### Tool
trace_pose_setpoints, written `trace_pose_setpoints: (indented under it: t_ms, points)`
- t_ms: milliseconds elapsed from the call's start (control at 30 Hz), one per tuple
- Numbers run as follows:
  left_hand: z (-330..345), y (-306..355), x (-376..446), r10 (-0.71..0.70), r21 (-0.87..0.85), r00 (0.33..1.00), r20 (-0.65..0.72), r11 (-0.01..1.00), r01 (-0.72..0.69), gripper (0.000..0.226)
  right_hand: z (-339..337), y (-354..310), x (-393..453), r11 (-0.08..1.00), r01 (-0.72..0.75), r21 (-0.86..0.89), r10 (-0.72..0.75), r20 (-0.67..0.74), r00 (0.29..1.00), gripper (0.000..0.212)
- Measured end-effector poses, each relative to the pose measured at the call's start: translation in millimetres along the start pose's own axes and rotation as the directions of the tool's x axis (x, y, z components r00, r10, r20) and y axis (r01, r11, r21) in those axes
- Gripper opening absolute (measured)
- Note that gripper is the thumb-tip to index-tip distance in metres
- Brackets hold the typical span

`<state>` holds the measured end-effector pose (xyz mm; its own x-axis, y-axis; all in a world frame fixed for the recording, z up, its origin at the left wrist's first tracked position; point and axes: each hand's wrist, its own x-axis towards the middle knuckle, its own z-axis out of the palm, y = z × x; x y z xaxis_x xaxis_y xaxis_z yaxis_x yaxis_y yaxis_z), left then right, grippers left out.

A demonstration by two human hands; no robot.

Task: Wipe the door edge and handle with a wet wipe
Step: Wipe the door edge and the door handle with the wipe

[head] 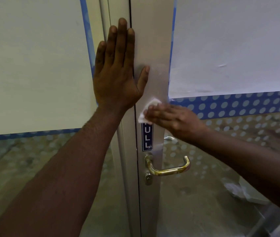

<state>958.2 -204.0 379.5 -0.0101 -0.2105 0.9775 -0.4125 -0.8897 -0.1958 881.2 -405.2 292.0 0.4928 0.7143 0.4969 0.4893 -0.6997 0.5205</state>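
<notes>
A pale grey metal door edge (152, 40) runs vertically through the middle of the view. My left hand (117, 69) lies flat and open against it, fingers pointing up, spanning the seam with the neighbouring frame. My right hand (171, 117) presses a white wet wipe (148, 109) onto the door edge just above a blue PULL sticker (147, 137). Wet streaks show on the metal above the wipe. A brass lever handle (170, 169) sits below the sticker, with a keyhole cylinder (148, 178) under it; neither hand touches it.
Glass panels flank the door edge, covered with white paper (234, 45) above and a blue dotted film band (238, 105) lower down. Through the lower glass I see a brownish floor and crumpled plastic (236, 189) at the right.
</notes>
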Motion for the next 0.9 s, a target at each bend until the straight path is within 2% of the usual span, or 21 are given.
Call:
trace_pose_setpoints:
  t_ms: [67,100,200,267,367,533,600,700,733,833,900]
  points:
    - [-0.2,-0.1,0.5,0.006,-0.005,1.000,-0.009,1.000,-0.006,0.073,2.5,2.4,4.2,0.999,-0.013,-0.038,0.011,-0.059,0.998,0.046]
    - [-0.3,0.1,0.5,0.009,-0.009,1.000,-0.009,1.000,-0.009,0.073,5.3,-3.4,0.1,0.999,0.015,-0.048,-0.016,-0.035,0.999,0.051]
    - [-1.5,0.8,0.5,0.010,-0.012,1.000,-0.008,1.000,-0.011,0.073,13.0,-29.1,-25.1,0.984,0.176,-0.004,-0.171,0.209,0.963,0.061]
    - [-1.3,0.4,0.6,0.009,-0.007,1.000,-0.004,1.000,-0.010,0.073,14.3,-30.1,-30.5,0.980,0.197,-0.004,-0.189,0.258,0.947,0.064]
    - [-0.3,0.2,-0.2,0.012,-0.003,1.000,-0.006,1.000,-0.012,0.073,13.6,-22.8,-23.1,0.997,0.048,-0.051,-0.040,0.148,0.988,0.076]
    - [-0.1,-0.5,-0.2,0.012,-0.006,1.000,-0.001,1.000,-0.012,0.074,17.8,-36.2,-16.7,0.984,-0.162,-0.072,0.161,-0.009,0.987,0.072]
    - [0.9,-0.5,-1.1,0.013,-0.003,1.000,-0.002,1.000,-0.013,0.075,20.6,-42.6,-8.2,0.961,-0.276,-0.002,0.274,-0.117,0.955,0.061]
    - [2.0,-0.5,-1.7,0.004,0.005,1.000,-0.015,1.000,-0.004,0.074,29.6,-57.4,9.1,0.903,-0.414,0.116,0.430,-0.290,0.855,0.042]
    - [1.7,-0.6,-1.1,0.002,0.005,1.000,-0.020,1.000,-0.002,0.074,34.4,-64.8,8.2,0.893,-0.430,0.129,0.449,-0.304,0.840,0.039]
    - [-0.2,-0.7,-0.7,0.001,-0.007,1.000,-0.008,1.000,-0.001,0.074,44.5,-87.9,-17.9,0.923,-0.352,0.155,0.375,-0.164,0.912,0.031]
    - [-1.2,-0.3,-1.1,0.002,-0.013,1.000,0.006,1.000,-0.002,0.075,41.6,-89.9,-31.6,0.933,-0.336,0.127,0.350,-0.114,0.930,0.026]
